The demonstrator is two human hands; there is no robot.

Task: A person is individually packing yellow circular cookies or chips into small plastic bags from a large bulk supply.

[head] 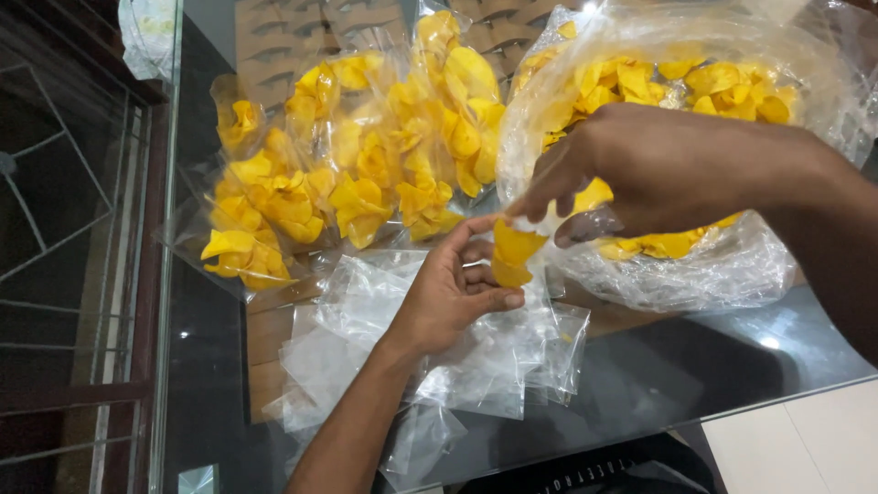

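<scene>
Both grips clamp yellow chips (512,254) at centre: right hand (658,169) from above, left hand (448,293) from below. Far right sits the big chip bag (732,265); far left, filled packets (302,183); near, empty pouches (366,320) on the table (658,384).

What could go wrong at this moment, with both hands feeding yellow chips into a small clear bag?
The right hand pinches chips over the small bag in the left hand; its mouth looks narrow, so brittle chips may crack or miss. The big bag sags open toward the glass table edge, so chips might spill. Loose empty bags could slide on the glass.
</scene>
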